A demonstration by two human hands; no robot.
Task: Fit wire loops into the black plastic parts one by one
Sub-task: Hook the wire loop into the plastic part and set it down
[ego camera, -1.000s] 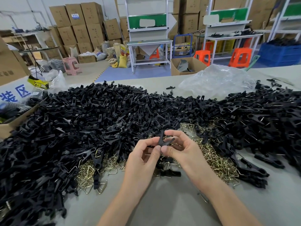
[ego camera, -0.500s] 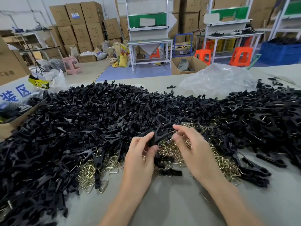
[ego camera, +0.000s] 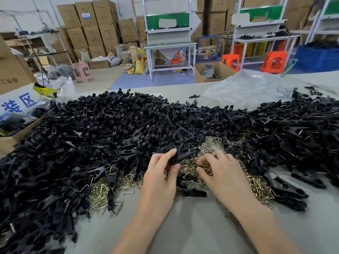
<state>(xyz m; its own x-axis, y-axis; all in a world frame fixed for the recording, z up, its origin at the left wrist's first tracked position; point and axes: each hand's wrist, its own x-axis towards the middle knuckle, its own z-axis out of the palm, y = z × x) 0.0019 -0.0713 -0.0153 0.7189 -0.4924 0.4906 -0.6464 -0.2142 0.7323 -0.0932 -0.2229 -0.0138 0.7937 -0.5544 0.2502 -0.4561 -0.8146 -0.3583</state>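
The left hand (ego camera: 159, 175) holds one black plastic part (ego camera: 173, 158) pinched between thumb and forefinger, lifted just above the heap. The right hand (ego camera: 222, 171) is just beside it, a little apart, palm down, with its fingers curled into the brassy wire loops (ego camera: 256, 184). Whether a loop is actually caught between thumb and fingertip, I cannot tell. The loops lie in a tangled drift on the grey table (ego camera: 183, 226), under and between both hands, and spread left and right along the near edge of the heap. Behind them the heap of black parts (ego camera: 110, 129) runs right across the table from left to right. A crumpled clear plastic bag (ego camera: 245, 87) sits at the far right, and an open cardboard box (ego camera: 11, 142) at the left edge.
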